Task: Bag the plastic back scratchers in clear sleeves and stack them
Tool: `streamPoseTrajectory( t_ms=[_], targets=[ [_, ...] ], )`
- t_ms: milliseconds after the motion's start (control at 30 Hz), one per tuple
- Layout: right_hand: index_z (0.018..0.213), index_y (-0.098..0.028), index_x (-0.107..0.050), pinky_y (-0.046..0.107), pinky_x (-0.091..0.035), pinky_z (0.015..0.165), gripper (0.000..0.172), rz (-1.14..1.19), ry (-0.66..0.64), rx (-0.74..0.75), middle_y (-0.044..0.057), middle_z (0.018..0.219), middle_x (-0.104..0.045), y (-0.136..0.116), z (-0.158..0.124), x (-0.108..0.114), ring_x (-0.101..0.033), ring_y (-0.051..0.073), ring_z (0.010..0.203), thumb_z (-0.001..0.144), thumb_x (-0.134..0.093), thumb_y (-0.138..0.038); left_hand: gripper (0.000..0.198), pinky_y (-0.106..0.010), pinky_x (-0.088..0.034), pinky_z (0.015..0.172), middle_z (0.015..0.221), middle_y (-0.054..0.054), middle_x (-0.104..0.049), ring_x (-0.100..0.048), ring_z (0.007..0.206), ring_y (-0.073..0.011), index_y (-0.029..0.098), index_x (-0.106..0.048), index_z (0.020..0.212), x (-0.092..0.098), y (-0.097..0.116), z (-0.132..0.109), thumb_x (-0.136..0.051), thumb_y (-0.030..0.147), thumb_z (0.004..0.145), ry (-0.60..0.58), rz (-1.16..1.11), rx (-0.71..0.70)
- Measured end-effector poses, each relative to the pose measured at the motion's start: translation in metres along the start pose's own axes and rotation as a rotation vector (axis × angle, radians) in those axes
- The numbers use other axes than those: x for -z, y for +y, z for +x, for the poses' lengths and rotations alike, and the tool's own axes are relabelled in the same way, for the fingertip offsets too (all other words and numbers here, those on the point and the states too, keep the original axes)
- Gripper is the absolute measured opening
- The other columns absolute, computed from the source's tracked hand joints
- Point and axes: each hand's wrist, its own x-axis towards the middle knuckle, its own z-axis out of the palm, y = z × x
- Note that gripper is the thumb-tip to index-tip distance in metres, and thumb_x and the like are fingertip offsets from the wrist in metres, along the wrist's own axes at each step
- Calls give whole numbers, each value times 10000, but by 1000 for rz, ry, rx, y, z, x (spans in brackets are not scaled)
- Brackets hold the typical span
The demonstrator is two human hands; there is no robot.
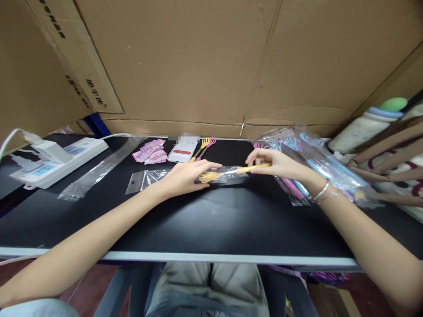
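A yellow hand-shaped back scratcher lies across the middle of the black table, its claw end inside a clear plastic bag. My left hand rests on the bag's left end, fingers curled over it and holding it down. My right hand pinches the scratcher's yellow handle at its right end. A bracelet sits on my right wrist.
More empty clear bags lie at left, beside a white power strip. Pink cards, a white phone and two loose scratchers sit at the back. Bagged blue and pink scratchers pile at right. Cardboard walls surround the table.
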Motion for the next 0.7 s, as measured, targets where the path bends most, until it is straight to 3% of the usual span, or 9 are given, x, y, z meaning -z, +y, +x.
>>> streamPoseTrajectory(
  t_ms=[367, 700],
  targets=[
    [941, -167, -603, 242, -423, 604, 314, 56, 52, 52, 35, 829, -637, -4, 4, -22, -539, 112, 657, 755, -690, -405, 495, -227, -462, 830, 1256, -4, -581, -574, 1110, -162, 299, -427, 1330, -3, 3, 0, -543, 249, 852, 7, 20, -79],
    [932, -160, -611, 234, -403, 568, 310, 88, 89, 54, 14, 756, -609, -5, 5, -38, -525, 107, 631, 770, -678, -416, 527, -268, -469, 876, 1293, -17, -576, -552, 1172, -198, 279, -423, 1341, -1, 2, -1, -536, 229, 828, 24, 43, 13]
  ],
)
